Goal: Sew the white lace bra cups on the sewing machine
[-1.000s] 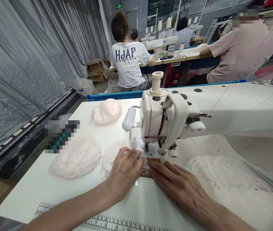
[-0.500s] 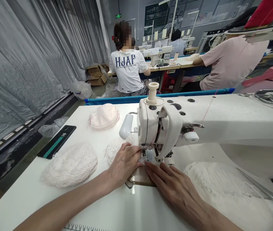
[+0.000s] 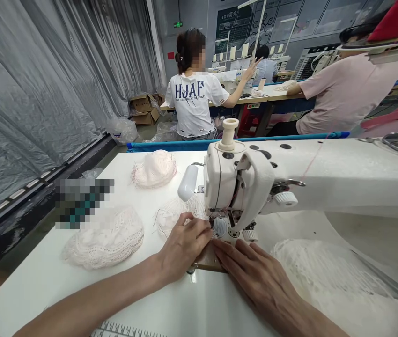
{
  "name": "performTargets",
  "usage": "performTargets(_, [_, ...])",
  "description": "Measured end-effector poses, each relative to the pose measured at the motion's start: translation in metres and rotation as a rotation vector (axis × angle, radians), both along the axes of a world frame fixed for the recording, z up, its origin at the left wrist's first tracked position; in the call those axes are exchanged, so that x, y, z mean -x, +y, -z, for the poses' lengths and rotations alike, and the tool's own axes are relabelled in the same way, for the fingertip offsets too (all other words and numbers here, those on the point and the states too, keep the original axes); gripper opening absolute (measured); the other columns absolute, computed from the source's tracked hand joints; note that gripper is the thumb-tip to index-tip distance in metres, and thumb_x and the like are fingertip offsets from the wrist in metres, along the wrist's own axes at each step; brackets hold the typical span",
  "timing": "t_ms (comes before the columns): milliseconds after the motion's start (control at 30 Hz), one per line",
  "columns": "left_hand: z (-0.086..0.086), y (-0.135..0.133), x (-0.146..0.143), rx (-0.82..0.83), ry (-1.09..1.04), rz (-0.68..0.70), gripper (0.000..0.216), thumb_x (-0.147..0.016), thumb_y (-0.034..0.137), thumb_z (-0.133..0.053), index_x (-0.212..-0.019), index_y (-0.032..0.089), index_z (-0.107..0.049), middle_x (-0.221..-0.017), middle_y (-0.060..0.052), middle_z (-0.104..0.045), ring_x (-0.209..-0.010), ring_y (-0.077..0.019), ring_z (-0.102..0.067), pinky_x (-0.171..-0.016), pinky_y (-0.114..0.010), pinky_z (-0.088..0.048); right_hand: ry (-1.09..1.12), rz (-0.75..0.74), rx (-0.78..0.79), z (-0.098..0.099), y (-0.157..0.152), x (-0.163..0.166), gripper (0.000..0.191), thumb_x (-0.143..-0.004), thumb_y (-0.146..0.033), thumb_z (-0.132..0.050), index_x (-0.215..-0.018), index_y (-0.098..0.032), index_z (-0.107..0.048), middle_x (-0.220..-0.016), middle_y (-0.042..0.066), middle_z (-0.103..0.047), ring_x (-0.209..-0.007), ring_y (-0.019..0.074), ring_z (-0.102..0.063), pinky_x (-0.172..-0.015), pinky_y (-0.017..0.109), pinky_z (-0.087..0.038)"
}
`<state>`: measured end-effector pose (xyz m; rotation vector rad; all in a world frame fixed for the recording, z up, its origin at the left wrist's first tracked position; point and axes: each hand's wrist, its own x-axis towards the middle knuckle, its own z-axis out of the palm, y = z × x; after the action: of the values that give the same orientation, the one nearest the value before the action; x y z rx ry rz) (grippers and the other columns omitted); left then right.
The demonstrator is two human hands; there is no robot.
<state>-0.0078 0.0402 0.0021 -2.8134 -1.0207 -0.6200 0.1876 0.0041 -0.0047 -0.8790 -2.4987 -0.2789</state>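
Observation:
A white sewing machine (image 3: 290, 178) stands on the white table (image 3: 62, 285). My left hand (image 3: 181, 245) lies just left of the needle with its fingers pressed together on a piece of white lace (image 3: 174, 217) that runs under the presser foot. My right hand (image 3: 255, 276) rests flat on the table with fingers stretched toward the needle, over a brown plate (image 3: 208, 260). A heap of white lace (image 3: 332, 285) lies to the right of that hand.
Two lace bundles sit on the table: one near the left (image 3: 106, 238), one further back (image 3: 155, 168). A dark flat object (image 3: 83, 201) lies at the table's left edge. Other people sit at sewing tables behind (image 3: 194, 98). Grey plastic sheeting (image 3: 44, 84) hangs on the left.
Both hands have slid forward toward the needle with the lace. The view shifted. The person in the white shirt behind raised an arm.

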Motion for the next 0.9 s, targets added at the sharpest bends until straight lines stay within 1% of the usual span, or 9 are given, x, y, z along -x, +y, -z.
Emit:
performTargets(100, [-0.0019,-0.0042,-0.0019,-0.032,-0.032,0.043,0.018,-0.090,0.007,-0.040,-0.095,0.015,-0.055,-0.090,-0.001,-0.063,-0.084,-0.0115,-0.058,-0.087,-0.034,-0.036,0.025,-0.034,0.010,-0.0023,-0.0014,-0.0013,0.035,-0.085,0.001,-0.032,-0.098,-0.011,-0.062,-0.106,0.012,-0.065,-0.077,0.0187,-0.056,-0.059,0.031,-0.045])
performTargets(233, [-0.0020,-0.0047,-0.0036,-0.038,-0.039,0.031,0.019,-0.091,0.007,-0.039,-0.089,0.015,-0.057,-0.089,-0.001,-0.065,-0.080,-0.0112,-0.059,-0.085,-0.034,-0.038,0.036,-0.054,0.060,-0.0023,-0.0025,-0.0028,0.031,-0.091,-0.006,-0.033,-0.105,-0.012,-0.061,-0.111,0.011,-0.063,-0.083,0.0192,-0.056,-0.062,0.031,-0.045])
performTargets(400, [0.0002,-0.0042,-0.0031,-0.029,-0.031,0.029,0.019,-0.090,0.008,-0.041,-0.089,0.017,-0.057,-0.090,-0.001,-0.065,-0.080,-0.0111,-0.060,-0.086,-0.034,-0.039,0.019,-0.006,0.032,0.0001,-0.0024,-0.0014,0.030,-0.091,-0.007,-0.033,-0.099,-0.013,-0.062,-0.108,0.010,-0.065,-0.077,0.0192,-0.056,-0.057,0.031,-0.042])
performTargets(533, [0.0011,-0.0037,-0.0026,-0.048,-0.028,0.025,0.018,-0.089,0.006,-0.042,-0.088,0.016,-0.058,-0.090,-0.001,-0.065,-0.081,-0.0107,-0.061,-0.087,-0.034,-0.039,0.010,0.007,0.012,-0.0008,-0.0021,-0.0001,0.029,-0.094,-0.014,-0.034,-0.101,-0.013,-0.062,-0.105,0.012,-0.065,-0.075,0.0195,-0.055,-0.056,0.031,-0.042])
performTargets(733, [0.0004,-0.0021,-0.0025,-0.084,-0.037,0.035,0.021,-0.089,0.005,-0.040,-0.087,0.014,-0.059,-0.089,-0.003,-0.066,-0.082,-0.0119,-0.061,-0.088,-0.034,-0.039,-0.009,0.023,0.001,-0.0013,-0.0015,0.0009,0.031,-0.095,-0.016,-0.031,-0.104,-0.012,-0.061,-0.105,0.012,-0.065,-0.075,0.0202,-0.055,-0.055,0.031,-0.042])
performTargets(900, [-0.0012,-0.0005,-0.0021,-0.060,-0.010,0.019,0.023,-0.090,0.006,-0.038,-0.088,0.015,-0.059,-0.091,-0.003,-0.066,-0.080,-0.0115,-0.061,-0.089,-0.035,-0.040,0.005,0.040,0.012,0.0006,-0.0006,0.0016,0.030,-0.095,-0.018,-0.032,-0.105,-0.011,-0.060,-0.099,0.012,-0.066,-0.071,0.0197,-0.054,-0.054,0.031,-0.041])
